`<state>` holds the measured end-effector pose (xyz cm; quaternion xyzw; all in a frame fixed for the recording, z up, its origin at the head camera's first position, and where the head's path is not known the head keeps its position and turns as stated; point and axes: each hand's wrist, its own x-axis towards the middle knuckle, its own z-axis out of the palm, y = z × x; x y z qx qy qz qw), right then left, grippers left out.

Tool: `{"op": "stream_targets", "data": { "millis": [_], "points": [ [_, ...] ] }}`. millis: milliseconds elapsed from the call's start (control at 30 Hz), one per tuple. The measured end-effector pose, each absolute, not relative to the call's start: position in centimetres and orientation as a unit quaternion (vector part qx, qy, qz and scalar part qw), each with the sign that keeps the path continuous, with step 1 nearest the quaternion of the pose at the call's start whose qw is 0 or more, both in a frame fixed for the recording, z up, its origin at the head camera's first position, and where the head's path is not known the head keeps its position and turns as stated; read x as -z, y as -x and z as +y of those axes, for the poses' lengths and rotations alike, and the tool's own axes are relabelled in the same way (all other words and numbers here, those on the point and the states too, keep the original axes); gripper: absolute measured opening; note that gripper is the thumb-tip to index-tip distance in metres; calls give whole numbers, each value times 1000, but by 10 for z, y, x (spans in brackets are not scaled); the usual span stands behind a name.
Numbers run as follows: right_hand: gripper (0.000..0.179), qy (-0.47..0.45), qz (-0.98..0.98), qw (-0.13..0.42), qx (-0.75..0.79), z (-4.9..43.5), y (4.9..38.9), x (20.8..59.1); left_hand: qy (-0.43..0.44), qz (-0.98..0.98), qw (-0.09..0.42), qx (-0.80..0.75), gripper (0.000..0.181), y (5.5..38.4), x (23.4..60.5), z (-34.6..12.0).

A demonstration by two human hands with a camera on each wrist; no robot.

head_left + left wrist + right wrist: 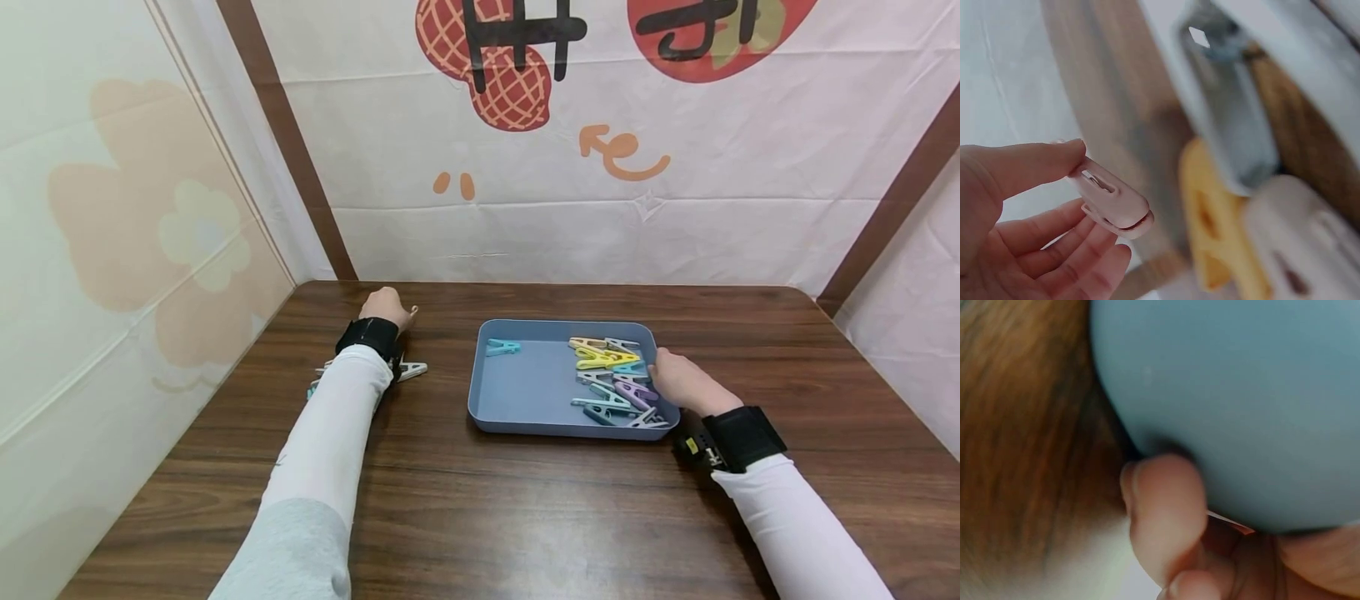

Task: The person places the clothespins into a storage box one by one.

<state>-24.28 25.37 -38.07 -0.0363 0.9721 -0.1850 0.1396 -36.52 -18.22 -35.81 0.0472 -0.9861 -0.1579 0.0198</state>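
Observation:
My left hand point(386, 307) is over the table's far left part. In the left wrist view its thumb and fingers pinch a pale pink clothespin point(1116, 203). Under the left forearm lie more clothespins, mostly hidden in the head view; a white clothespin point(412, 370) pokes out. At the right side of a blue-grey tray point(525, 400), my right hand point(690, 383) holds the rim. The right wrist view shows a fingertip point(1169, 487) against the tray's outer wall. Several yellow, white, purple and green clothespins point(607, 358) lie in the tray's right half; a turquoise clothespin point(502, 347) lies at its left.
The brown wooden table point(555, 508) reaches to a white printed curtain point(525, 242) at the back. Another curtain point(127, 292) hangs along the left side. Blurred close to the left wrist camera are a yellow clothespin point(1210, 219) and a grey clothespin point(1297, 231).

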Motion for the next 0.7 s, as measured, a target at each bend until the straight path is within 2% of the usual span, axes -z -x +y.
{"op": "stream_targets", "data": {
  "millis": [167, 367, 700],
  "points": [
    [46, 42, 975, 133, 175, 253, 243, 382, -1, -986, 51, 161, 45, 367, 349, -166],
    [44, 41, 972, 138, 188, 253, 242, 381, 62, -977, 77, 190, 25, 364, 333, -144],
    [42, 28, 972, 140, 189, 251, 241, 380, 172, -963, 57, 201, 14, 343, 311, -94]
  ]
}}
